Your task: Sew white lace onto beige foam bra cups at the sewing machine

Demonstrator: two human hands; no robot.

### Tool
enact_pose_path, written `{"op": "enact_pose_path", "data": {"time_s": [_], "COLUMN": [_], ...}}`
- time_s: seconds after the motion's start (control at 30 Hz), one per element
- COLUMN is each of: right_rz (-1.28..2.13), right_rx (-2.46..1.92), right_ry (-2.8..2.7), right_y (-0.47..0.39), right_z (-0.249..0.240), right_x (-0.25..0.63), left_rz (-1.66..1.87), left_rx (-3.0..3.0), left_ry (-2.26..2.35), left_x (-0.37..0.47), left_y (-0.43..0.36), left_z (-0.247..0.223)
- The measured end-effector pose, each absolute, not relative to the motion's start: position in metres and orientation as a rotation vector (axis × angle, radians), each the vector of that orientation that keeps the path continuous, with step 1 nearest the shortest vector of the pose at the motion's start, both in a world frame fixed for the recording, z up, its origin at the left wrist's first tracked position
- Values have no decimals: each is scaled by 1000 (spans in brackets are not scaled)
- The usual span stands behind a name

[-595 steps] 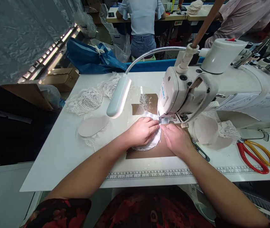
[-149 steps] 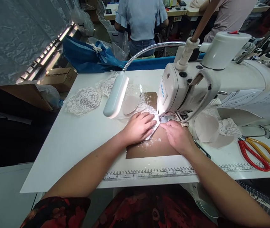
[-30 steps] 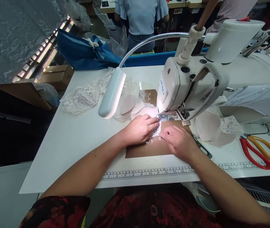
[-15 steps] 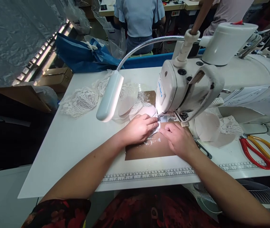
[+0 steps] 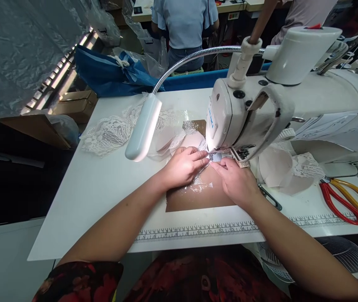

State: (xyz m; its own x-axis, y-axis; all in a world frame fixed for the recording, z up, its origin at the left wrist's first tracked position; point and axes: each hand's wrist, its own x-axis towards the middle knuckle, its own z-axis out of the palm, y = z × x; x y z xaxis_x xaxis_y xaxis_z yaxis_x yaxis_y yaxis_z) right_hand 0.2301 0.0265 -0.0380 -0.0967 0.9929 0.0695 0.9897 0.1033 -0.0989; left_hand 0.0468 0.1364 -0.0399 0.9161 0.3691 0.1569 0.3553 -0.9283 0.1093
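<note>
A grey sheet (image 5: 24, 54) is hanging at the left, a box (image 5: 76, 107) sitting beside the white table (image 5: 87, 201). A lamp (image 5: 144, 128) is glowing above it. Farther back, a desk (image 5: 143, 16) is standing; a fan (image 5: 348, 253) is showing below, at right.

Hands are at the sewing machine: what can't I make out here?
In the head view:
- Lace-edged piece: partly covered by the left hand.
- Stitches: too small, with fingers and lamp glare in the way.
- Sewing machine: far end cut off by the right edge.
- Writing on the papers: too small.
</note>
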Motion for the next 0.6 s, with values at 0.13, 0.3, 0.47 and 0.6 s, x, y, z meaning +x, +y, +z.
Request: {"op": "enact_pose_path", "data": {"time_s": [0.13, 0.3, 0.47, 0.6], "right_rz": [-11, -22, -1, 33], "right_rx": [-1941, -1878, -1855, -1883], "right_ry": [-2217, -2209, -2205, -2203], "right_y": [23, 20, 19, 18], "right_z": [-42, -46, -44, -43], "right_x": [235, 240, 241, 243], "left_rz": [283, 241, 143, 28], "left_rx": [2992, 3010, 3009, 2918], "left_ry": [589, 606, 724, 817], "left_x": [46, 45, 44, 38], "left_y": [136, 135, 130, 125], "left_z": [-39, -36, -26, -7]}}
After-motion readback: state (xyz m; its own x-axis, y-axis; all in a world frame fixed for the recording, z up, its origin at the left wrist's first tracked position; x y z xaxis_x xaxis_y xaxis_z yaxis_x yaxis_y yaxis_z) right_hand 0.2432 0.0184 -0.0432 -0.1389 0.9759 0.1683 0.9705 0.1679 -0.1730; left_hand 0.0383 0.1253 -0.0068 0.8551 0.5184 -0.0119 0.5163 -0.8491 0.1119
